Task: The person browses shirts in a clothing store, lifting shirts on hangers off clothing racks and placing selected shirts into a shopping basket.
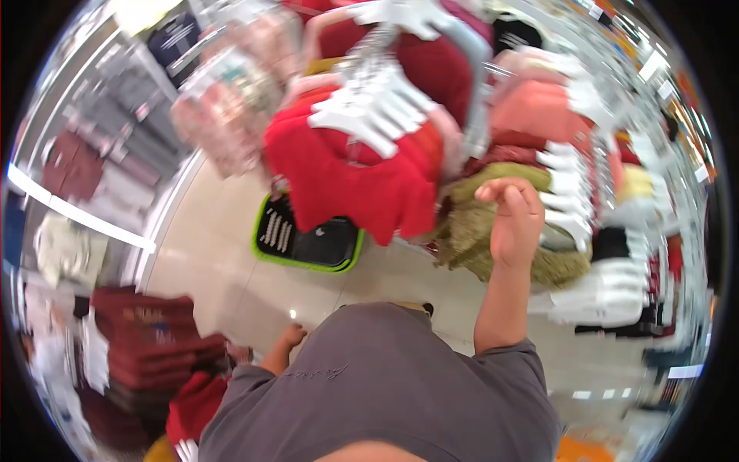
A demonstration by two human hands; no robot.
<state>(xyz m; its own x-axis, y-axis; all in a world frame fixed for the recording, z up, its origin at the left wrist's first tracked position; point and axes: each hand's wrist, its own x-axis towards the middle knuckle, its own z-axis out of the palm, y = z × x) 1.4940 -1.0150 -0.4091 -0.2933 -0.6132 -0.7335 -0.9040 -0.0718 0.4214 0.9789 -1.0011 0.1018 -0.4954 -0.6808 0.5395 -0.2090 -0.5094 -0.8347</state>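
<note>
Olive garments (466, 235) hang at 3 o'clock; before them the right hand (514, 219) is raised, fingers half-curled, any pinch or contact indeterminable. The left hand (292, 336) is lowered at 7 o'clock, finger state unclear. Towards 9 o'clock, a green-rimmed black basket (308, 262) shows pale bars, slots or contents.

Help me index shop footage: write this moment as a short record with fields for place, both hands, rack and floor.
Place: clothing shop
Right grip: raised, fingers curled, before textured olive-green garments; contact unclear
Left grip: low beside the wearer's dark-grey T-shirt; too small to tell if holding anything
Rack: bright-red short-sleeved top on a white hanger
Floor: glossy pale tiles; black basket with lime-green rim, partly hidden by the red top
</note>
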